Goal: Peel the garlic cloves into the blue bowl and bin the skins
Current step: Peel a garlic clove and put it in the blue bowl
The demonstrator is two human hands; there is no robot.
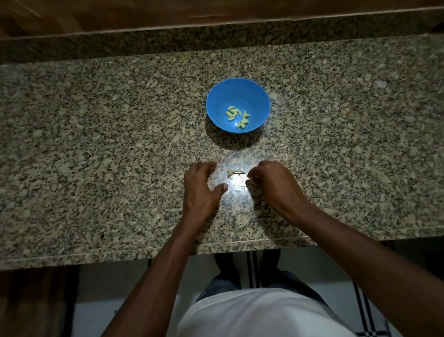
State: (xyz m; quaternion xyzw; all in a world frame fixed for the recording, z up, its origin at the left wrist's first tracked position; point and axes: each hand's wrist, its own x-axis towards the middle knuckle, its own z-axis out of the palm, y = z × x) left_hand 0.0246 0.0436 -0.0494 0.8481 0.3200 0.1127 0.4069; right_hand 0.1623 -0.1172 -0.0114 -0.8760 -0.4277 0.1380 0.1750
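Now both hands are closing on the garlic skins [235,172] lying on the bench [81,152]: left hand [202,187] spread, right hand [271,181] pinching something tiny. Peeled cloves [238,116] are sitting in the blue bowl [259,96]. Papery scraps could scatter if swept carelessly.

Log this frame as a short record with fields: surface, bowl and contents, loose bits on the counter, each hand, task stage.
surface: speckled granite counter
bowl: round blue plastic bowl, upright, beyond the hands
contents: pale peeled garlic cloves clustered at the bottom
loose bits: small scrap of papery garlic skin on the counter between the hands
left hand: fingers spread, open, beside the skin
right hand: fingers curled near the skin; whether it pinches anything is unclear
bin: not in view
task stage: cloves in bowl, skins not yet binned
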